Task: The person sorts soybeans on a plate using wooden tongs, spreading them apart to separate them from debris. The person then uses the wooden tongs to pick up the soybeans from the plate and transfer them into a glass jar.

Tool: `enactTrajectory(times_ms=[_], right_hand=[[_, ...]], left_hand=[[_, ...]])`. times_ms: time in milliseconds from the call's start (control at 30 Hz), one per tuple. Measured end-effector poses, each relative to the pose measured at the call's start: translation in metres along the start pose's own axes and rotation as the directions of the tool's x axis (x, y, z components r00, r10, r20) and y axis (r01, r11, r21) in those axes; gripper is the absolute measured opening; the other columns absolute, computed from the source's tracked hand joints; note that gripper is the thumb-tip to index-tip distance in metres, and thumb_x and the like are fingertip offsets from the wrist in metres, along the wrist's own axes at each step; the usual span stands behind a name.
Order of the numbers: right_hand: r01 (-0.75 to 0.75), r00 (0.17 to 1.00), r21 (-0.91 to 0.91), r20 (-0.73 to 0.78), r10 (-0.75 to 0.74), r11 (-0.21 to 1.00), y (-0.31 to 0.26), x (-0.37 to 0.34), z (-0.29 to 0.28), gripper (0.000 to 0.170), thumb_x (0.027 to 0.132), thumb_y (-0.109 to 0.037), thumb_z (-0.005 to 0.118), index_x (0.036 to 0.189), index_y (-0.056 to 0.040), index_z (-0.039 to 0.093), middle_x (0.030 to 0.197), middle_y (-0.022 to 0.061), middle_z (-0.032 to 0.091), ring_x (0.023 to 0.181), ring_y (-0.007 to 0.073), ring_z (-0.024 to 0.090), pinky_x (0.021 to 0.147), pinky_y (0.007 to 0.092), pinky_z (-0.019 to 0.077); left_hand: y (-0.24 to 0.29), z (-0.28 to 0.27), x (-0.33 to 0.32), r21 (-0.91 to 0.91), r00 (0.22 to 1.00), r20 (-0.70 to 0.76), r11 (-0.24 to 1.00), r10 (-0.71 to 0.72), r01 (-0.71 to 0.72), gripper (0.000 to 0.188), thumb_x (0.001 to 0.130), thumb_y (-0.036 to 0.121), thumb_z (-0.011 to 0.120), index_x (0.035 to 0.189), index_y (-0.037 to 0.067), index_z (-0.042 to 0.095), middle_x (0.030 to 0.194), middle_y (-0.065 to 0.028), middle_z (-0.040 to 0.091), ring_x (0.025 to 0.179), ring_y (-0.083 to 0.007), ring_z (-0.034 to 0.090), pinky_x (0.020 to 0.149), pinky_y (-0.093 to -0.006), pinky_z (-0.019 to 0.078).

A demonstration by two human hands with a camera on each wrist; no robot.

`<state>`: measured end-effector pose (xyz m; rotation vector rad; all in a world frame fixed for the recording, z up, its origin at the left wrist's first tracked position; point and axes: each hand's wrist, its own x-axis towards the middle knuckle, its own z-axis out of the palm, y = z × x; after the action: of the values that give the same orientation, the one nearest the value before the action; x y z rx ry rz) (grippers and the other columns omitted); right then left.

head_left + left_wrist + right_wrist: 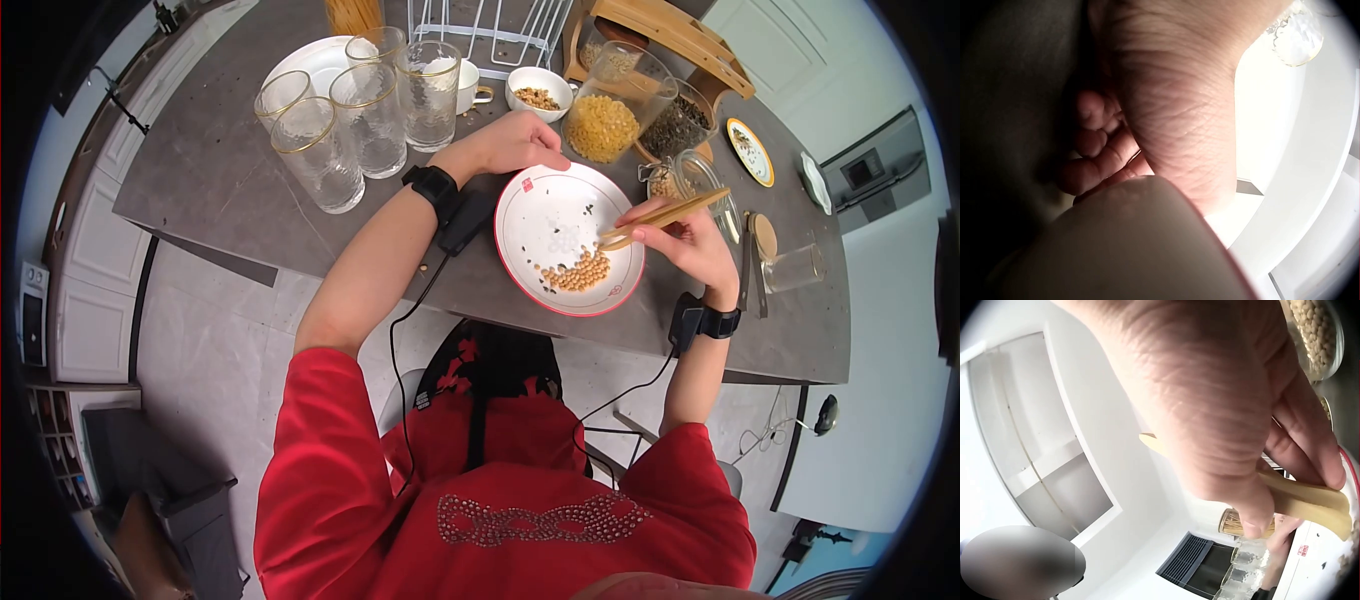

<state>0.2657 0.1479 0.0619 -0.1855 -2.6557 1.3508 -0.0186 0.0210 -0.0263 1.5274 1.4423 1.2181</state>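
Note:
A white plate with a red rim point(570, 190) is tilted near the table's front edge, with pale round beans point(580, 272) gathered low on it and small dark bits scattered about. My left hand point(512, 145) grips the plate's upper left rim; in the left wrist view its fingers point(1094, 165) curl behind the plate point(1129, 244). Wooden tongs point(670, 212) are pinched in my right hand point(690, 248), their tips over the plate beside the beans. In the right wrist view thumb and fingers hold the tongs point(1310, 503).
Several gold-rimmed glasses point(380, 125) stand at the left. Behind the plate are a white bowl of mixed bits point(540, 92), a jar of yellow pieces point(602, 128) and a jar of dark bits point(680, 125). An open glass jar point(697, 175) and a lying glass point(795, 268) are at right.

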Motion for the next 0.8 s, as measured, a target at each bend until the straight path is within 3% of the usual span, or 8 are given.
enactTrajectory(times_ms=[167, 467, 533, 567, 633, 667, 733, 800], right_hand=[[0.015, 1.0, 0.018, 0.028, -0.015, 1.0, 0.005, 0.003, 0.004, 0.016, 0.093, -0.013, 0.078, 0.104, -0.0007, 0.076, 0.09, 0.0016, 0.074, 0.076, 0.0069, 0.062, 0.065, 0.0239, 0.0502], [0.111, 0.991, -0.241, -0.046, -0.125, 0.964, 0.002, 0.006, 0.008, 0.015, 0.095, -0.014, 0.076, 0.101, -0.0008, 0.076, 0.087, 0.0026, 0.075, 0.069, 0.0072, 0.061, 0.061, 0.0235, 0.0488], [0.17, 0.891, -0.028, -0.422, -0.166, 0.985, 0.006, 0.005, 0.001, 0.019, 0.098, -0.015, 0.072, 0.102, 0.0031, 0.075, 0.092, 0.0072, 0.076, 0.075, 0.0114, 0.067, 0.065, 0.0251, 0.054], [0.17, 0.891, -0.03, -0.423, -0.167, 0.985, 0.01, 0.003, -0.007, 0.019, 0.098, -0.015, 0.072, 0.102, 0.0031, 0.075, 0.092, 0.0072, 0.076, 0.075, 0.0114, 0.067, 0.065, 0.0251, 0.054], [0.168, 0.632, -0.046, -0.762, -0.143, 0.985, 0.019, 0.003, -0.025, 0.025, 0.102, -0.017, 0.067, 0.103, 0.007, 0.074, 0.097, 0.0117, 0.076, 0.082, 0.0171, 0.071, 0.073, 0.0284, 0.0587], [0.172, 0.635, -0.046, -0.759, -0.146, 0.984, 0.02, 0.004, -0.03, 0.025, 0.102, -0.017, 0.067, 0.103, 0.007, 0.074, 0.097, 0.0117, 0.076, 0.082, 0.0171, 0.071, 0.073, 0.0284, 0.0587], [0.097, 0.539, -0.083, -0.833, -0.122, 0.992, 0.02, 0.0, -0.035, 0.029, 0.104, -0.02, 0.064, 0.105, 0.0081, 0.073, 0.099, 0.0131, 0.075, 0.086, 0.0188, 0.073, 0.079, 0.0311, 0.0605], [0.137, 0.555, -0.035, -0.825, -0.106, 0.99, 0.023, -0.003, -0.033, 0.029, 0.104, -0.02, 0.065, 0.105, 0.0075, 0.073, 0.098, 0.0116, 0.076, 0.084, 0.0165, 0.072, 0.077, 0.029, 0.0589]], left_hand=[[-0.002, -0.001, 0.002, 0.018, 0.999, -0.005, 0.999, 0.034, -0.034, 0.025, 0.092, 0.02, 0.073, 0.075, 0.002, 0.071, 0.065, 0.0052, 0.06, 0.061, -0.002, 0.049, 0.055, -0.0241, 0.035], [0.004, -0.001, -0.001, 0.025, 1.0, 0.002, 1.0, 0.017, -0.017, 0.025, 0.092, 0.02, 0.073, 0.075, 0.002, 0.071, 0.065, 0.0045, 0.06, 0.062, -0.0023, 0.05, 0.056, -0.0237, 0.0363], [0.002, 0.0, -0.001, 0.032, 1.0, -0.003, 0.999, 0.008, -0.008, 0.025, 0.092, 0.02, 0.073, 0.075, 0.002, 0.071, 0.065, 0.0044, 0.06, 0.062, -0.0024, 0.05, 0.056, -0.0237, 0.0364], [0.002, -0.001, 0.0, 0.046, 1.0, -0.011, 0.999, 0.007, -0.007, 0.025, 0.092, 0.02, 0.073, 0.074, 0.002, 0.071, 0.065, 0.0043, 0.06, 0.062, -0.0025, 0.05, 0.057, -0.0238, 0.0365], [0.004, -0.001, 0.002, 0.049, 1.0, -0.018, 0.999, 0.005, -0.004, 0.025, 0.092, 0.02, 0.073, 0.075, 0.002, 0.071, 0.065, 0.0043, 0.06, 0.062, -0.0026, 0.051, 0.057, -0.0238, 0.0368], [0.003, 0.0, 0.001, 0.047, 1.0, -0.02, 0.999, -0.003, 0.004, 0.025, 0.092, 0.02, 0.073, 0.075, 0.002, 0.071, 0.065, 0.0042, 0.061, 0.062, -0.0027, 0.051, 0.057, -0.0238, 0.0371], [0.004, 0.0, -0.002, 0.038, 1.0, -0.023, 0.999, -0.018, 0.018, 0.025, 0.092, 0.02, 0.073, 0.075, 0.002, 0.071, 0.065, 0.0043, 0.061, 0.062, -0.0027, 0.051, 0.057, -0.0238, 0.0371], [0.001, 0.001, 0.002, 0.034, 1.0, -0.01, 0.999, -0.022, 0.023, 0.025, 0.092, 0.02, 0.073, 0.075, 0.002, 0.071, 0.066, 0.0043, 0.061, 0.063, -0.0027, 0.051, 0.057, -0.0237, 0.0371]])
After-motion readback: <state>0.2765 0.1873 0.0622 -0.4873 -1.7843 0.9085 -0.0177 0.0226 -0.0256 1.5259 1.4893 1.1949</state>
